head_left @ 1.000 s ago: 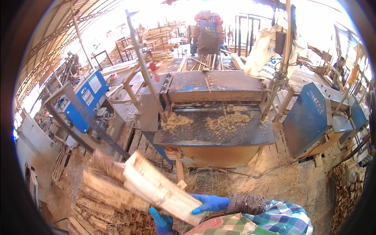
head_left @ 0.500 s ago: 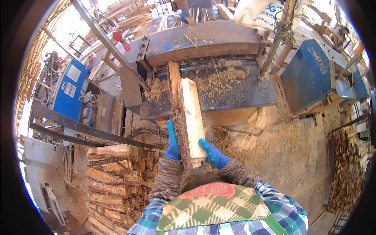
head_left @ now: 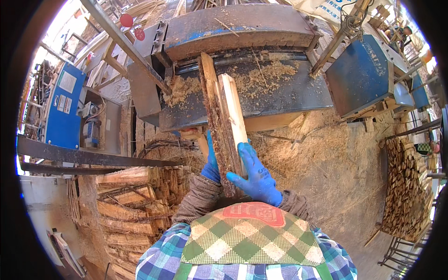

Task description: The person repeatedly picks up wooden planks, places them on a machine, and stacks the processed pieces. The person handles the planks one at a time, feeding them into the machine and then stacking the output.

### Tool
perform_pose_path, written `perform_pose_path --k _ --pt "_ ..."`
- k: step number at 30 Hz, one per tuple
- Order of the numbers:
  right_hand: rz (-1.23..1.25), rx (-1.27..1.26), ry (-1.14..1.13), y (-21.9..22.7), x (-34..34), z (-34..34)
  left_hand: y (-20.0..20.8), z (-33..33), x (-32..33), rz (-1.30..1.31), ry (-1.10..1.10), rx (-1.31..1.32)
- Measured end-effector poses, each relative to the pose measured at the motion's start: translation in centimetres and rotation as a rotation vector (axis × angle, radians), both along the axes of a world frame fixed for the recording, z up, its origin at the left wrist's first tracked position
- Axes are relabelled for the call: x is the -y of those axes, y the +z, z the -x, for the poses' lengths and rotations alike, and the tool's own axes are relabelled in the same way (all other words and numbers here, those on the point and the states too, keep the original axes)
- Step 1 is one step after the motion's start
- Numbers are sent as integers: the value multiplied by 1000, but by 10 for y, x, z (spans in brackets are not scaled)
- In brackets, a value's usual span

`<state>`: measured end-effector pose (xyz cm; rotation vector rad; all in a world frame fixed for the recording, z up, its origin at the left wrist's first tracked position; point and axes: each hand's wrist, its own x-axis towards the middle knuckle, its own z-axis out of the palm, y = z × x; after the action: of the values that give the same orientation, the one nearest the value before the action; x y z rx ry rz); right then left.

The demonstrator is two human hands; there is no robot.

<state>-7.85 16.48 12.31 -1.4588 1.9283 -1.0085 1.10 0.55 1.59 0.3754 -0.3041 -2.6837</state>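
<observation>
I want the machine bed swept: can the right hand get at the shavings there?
Probably not without letting go: the right hand is busy holding the wood pieces, though the way to the shavings looks open.

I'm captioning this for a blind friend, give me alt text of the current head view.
Blue-gloved left hand and right hand hold wood pieces, their far ends over a sawdust-strewn metal machine bed. Stacked wood lies at lower left.
</observation>
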Motion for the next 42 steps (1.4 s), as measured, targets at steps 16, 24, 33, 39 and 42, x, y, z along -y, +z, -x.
perform_pose_path --k 16,24,33,39,42 --pt "41 330 -478 -46 129 58 16 -88 -6 -102 40 75" --pt "127 496 -508 -59 149 49 25 -84 60 -54 76 216" --pt "314 -629 -495 -47 168 53 19 -88 64 -195 51 116" --pt "105 -598 -444 -50 198 61 21 -90 56 -240 118 124" --pt "74 -602 -446 -51 241 83 19 -90 55 -398 41 -169"
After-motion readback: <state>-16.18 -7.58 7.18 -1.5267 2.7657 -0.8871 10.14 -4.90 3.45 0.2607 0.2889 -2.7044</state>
